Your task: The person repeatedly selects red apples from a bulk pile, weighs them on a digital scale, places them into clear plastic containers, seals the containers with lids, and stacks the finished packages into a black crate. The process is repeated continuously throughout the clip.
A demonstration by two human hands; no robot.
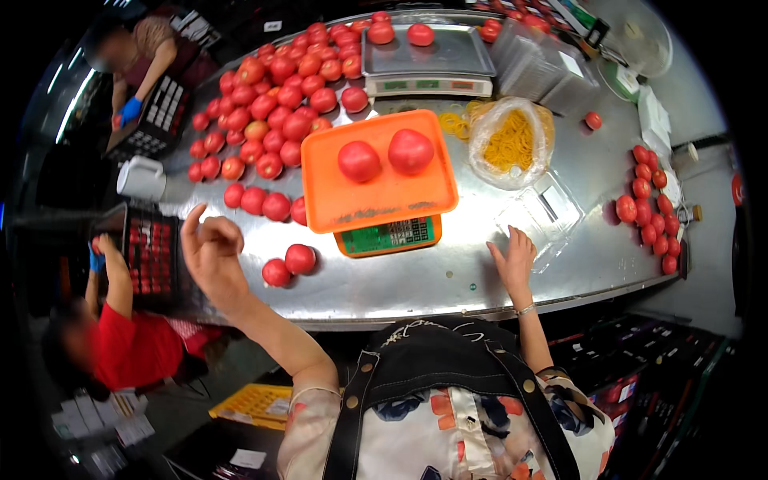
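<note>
My left hand is raised over the left part of the metal table, its fingers bent and nothing seen in them. Two tomatoes lie to its right. An orange-trayed scale stands in front of me, with two large tomatoes on its tray. My right hand is empty, fingers apart, by the near edge of a clear plastic clamshell box. Whether it touches the box I cannot tell. Beyond that box sits a plastic bag of yellow rubber bands.
Many tomatoes cover the back left. A second scale and stacked clear boxes stand at the back. Smaller tomatoes lie right; a white jug and black crate left. Two people work on the left.
</note>
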